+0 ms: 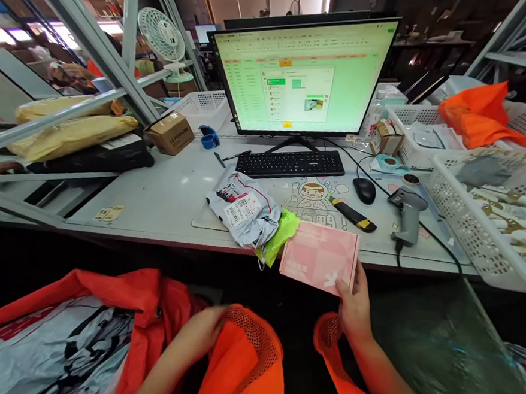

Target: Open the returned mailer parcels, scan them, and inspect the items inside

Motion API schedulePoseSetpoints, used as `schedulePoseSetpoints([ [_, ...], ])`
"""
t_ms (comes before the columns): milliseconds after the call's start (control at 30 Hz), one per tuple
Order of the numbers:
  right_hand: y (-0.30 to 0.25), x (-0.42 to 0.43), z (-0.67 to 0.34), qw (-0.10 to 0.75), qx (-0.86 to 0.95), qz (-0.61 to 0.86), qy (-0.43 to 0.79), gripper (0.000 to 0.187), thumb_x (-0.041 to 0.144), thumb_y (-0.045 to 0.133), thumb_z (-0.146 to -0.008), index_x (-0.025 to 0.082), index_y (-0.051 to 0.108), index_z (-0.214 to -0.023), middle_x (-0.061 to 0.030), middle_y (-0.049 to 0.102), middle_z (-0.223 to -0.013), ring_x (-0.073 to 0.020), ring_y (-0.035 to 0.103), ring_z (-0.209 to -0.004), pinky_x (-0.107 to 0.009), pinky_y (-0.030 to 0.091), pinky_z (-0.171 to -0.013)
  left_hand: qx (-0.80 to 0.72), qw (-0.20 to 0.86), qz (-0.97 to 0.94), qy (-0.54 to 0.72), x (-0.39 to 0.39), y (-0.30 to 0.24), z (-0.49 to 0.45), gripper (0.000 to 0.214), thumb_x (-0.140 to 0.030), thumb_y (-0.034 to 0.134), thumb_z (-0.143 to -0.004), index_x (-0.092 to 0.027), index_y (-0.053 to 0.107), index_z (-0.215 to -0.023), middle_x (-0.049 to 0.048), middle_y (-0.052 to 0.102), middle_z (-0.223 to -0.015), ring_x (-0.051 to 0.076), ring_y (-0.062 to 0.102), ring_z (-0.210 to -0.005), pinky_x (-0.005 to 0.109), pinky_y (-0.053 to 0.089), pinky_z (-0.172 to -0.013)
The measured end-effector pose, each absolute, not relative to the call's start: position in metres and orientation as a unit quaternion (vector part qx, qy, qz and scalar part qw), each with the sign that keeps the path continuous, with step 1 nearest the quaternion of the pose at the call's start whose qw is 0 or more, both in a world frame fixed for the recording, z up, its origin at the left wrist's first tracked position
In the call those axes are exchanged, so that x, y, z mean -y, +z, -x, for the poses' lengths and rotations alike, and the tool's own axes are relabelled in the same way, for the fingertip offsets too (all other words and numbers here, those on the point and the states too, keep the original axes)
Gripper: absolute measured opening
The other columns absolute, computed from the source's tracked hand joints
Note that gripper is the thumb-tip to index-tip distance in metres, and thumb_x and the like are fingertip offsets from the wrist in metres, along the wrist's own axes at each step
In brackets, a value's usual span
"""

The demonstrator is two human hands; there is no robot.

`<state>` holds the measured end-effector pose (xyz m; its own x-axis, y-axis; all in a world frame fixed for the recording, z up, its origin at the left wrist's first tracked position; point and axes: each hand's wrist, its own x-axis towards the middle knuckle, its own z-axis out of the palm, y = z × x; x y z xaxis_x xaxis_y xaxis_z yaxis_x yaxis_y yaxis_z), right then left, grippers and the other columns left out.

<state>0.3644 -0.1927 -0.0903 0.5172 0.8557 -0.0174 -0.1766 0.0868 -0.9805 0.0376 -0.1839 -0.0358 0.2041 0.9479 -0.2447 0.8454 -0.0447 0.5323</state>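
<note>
Lighting is uneven. The wide black-framed computer monitor (308,77) is the brightest source. Its pale green screen is washed out and unreadable, and it lays a soft sheen on the grey-white plastic tabletop (155,198). Bright strips glare at top left and top centre. Below the table edge I find deep shadow. My left hand (204,333) is smeared by motion blur. My right hand (354,310) and the flat pink cardboard box (319,256) it grips are sharp. The grey metal shelf bars (100,52) lean and bow towards the edges.
</note>
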Motion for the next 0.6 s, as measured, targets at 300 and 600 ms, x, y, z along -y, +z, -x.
schedulePoseSetpoints([
  [300,-0.08,0.194,-0.338,0.696,0.309,0.56,0.326,0.083,0.047,0.072,-0.086,0.018,0.037,-0.155,-0.0188,0.047,-0.155,-0.0324,0.051,-0.139,-0.053,0.043,-0.114,-0.482,0.073,-0.861,0.147,0.031,0.047,-0.167,0.041,-0.04,0.059,-0.094,-0.014,0.068,-0.124,0.0156,0.07,-0.115,0.031,0.067,-0.105,0.041,0.054,-0.09],
  [600,-0.107,0.21,-0.322,0.651,0.423,0.602,0.19,0.077,0.039,0.069,-0.091,0.025,0.034,-0.158,-0.0173,0.046,-0.155,-0.0333,0.05,-0.14,-0.056,0.044,-0.113,-0.44,0.182,-0.806,0.351,0.017,0.043,-0.151,0.021,-0.029,0.057,-0.092,-0.019,0.068,-0.078,0.0035,0.069,-0.076,0.019,0.062,-0.072,0.03,0.048,-0.067],
])
